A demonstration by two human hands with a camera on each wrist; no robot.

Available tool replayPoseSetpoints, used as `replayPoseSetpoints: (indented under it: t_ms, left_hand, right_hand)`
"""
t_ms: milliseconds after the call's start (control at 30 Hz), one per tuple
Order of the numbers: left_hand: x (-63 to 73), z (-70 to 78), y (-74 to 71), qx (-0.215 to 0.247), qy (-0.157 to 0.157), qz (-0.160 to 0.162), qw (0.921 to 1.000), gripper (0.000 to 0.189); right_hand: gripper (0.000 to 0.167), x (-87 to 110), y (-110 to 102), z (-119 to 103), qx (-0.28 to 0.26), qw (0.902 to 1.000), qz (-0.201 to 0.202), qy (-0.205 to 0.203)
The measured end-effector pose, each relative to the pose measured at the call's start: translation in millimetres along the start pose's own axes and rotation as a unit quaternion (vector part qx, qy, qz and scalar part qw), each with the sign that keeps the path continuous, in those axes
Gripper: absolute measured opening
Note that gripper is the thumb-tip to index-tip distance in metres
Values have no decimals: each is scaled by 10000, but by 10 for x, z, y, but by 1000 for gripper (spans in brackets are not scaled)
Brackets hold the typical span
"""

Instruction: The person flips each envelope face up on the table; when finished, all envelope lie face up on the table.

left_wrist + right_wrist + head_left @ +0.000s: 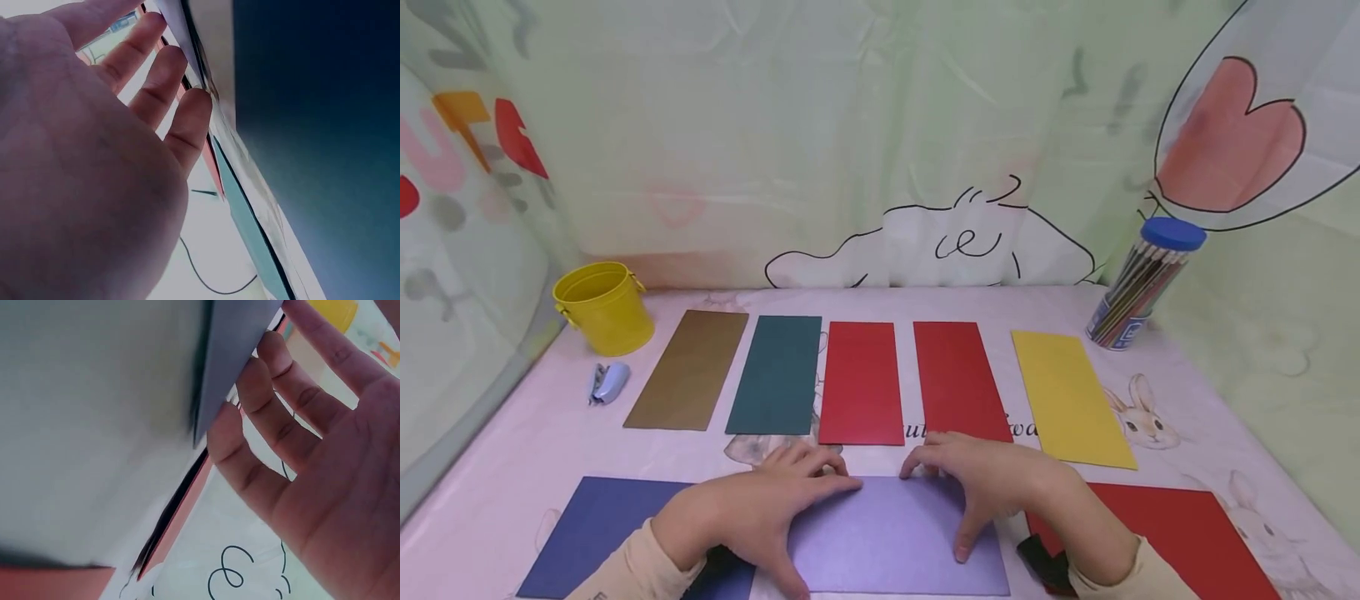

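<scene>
Purple sheet's (895, 542) far edge under both hands (880, 500).

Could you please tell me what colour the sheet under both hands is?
Lilac paper sheet, pale purple; the head view shows it best.

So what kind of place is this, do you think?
Probably a child's craft table: coloured paper sheets laid in rows, a tub of pencils, a small stapler, and a cartoon rabbit tablecloth. Both hands rest on a purple sheet.
</scene>
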State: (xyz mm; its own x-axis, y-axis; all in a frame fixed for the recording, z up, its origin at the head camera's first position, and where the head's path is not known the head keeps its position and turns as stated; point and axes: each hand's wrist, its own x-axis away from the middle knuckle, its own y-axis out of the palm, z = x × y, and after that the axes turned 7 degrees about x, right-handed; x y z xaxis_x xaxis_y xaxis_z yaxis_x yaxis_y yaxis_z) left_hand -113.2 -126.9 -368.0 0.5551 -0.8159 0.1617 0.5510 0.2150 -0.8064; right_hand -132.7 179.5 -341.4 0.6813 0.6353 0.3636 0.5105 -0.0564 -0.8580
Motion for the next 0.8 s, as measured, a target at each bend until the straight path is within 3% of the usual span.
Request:
replayPoseSetpoints:
  t_ms: [267, 533, 800]
  left_hand:
    - [12, 4, -4, 115, -9, 28, 9999, 92]
    - [25, -4, -31, 375, 44, 42, 9993, 85]
    - [45, -28, -64, 389, 402, 297, 9980, 70]
  right_hand:
    - [65, 28, -41, -18, -43, 10000, 0, 25]
    - [54, 70, -86, -8, 30, 9997, -28, -244]
    - [50, 163, -152, 62, -405, 9973, -328, -516]
